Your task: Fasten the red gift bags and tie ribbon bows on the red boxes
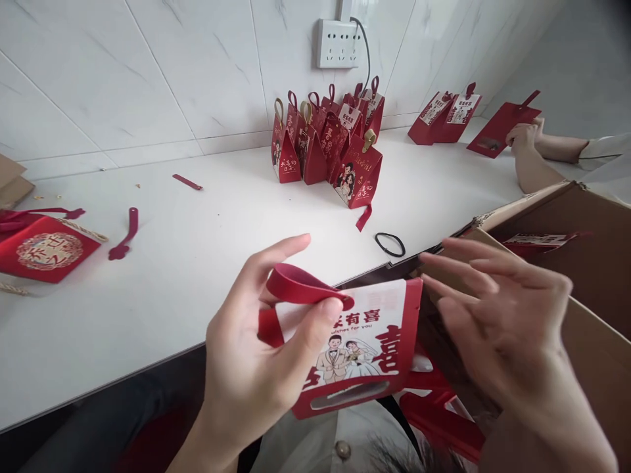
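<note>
My left hand (pixel 266 341) grips a red and white gift box (pixel 359 355) by its top edge, thumb pressed over the base of its red ribbon loop (pixel 296 286). A printed bride and groom and an oval window show on the box's front. Just right of the box, my right hand (pixel 513 315) is raised with its fingers apart and nothing in them. It is slightly blurred. An open cardboard carton (pixel 552 217) stands beside and behind my right hand, with a red and white box (pixel 537 241) inside.
Several upright red gift boxes (pixel 325 141) cluster near the wall. A black hair tie (pixel 390 244) lies on the white table (pixel 162 302). At left are a red hexagonal box (pixel 52 249) and loose ribbon (pixel 129 235). Another person's hand (pixel 525 135) holds a red box (pixel 503 128) at right.
</note>
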A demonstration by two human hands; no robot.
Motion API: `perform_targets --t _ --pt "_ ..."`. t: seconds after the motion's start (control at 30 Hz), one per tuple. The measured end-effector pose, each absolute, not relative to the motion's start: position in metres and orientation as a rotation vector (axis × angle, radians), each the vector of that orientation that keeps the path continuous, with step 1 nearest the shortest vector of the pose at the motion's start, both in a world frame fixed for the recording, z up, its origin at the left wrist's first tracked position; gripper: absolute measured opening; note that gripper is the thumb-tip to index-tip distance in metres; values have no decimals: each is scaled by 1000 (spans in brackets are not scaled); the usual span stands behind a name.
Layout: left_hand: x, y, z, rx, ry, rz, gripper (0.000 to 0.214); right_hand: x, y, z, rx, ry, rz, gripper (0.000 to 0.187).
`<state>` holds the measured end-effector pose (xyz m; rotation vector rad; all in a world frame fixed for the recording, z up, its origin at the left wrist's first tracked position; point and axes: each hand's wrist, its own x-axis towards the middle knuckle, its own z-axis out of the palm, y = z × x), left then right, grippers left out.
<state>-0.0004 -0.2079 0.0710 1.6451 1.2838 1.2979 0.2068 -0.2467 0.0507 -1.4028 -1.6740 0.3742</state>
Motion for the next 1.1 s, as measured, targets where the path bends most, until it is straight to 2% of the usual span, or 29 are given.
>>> perform_targets --t 0.07,0.17,0.27,0.53,0.73,0.9,1.1 --pt "4 -206 69 1580 1258 1285 29 198 -245 52 -1264 -1702 625 44" --pt "8 -203 67 1543 1209 1230 11 187 -240 51 -1278 -1675 733 27" --pt "6 -200 68 1557 1186 1196 22 183 -235 50 -1371 -1669 651 13" --pt "-1 -191 73 1631 1183 1075 23 183 -233 54 -1383 -1713 604 27" --pt "1 -188 73 1486 1008 1024 24 178 -232 52 -1413 -1583 583 16" --pt "1 -188 71 1563 1164 1037 18 171 -231 53 -1390 -1580 645 10" --pt "3 -187 70 1642 1183 1049 21 169 -232 51 -1395 -1574 658 8"
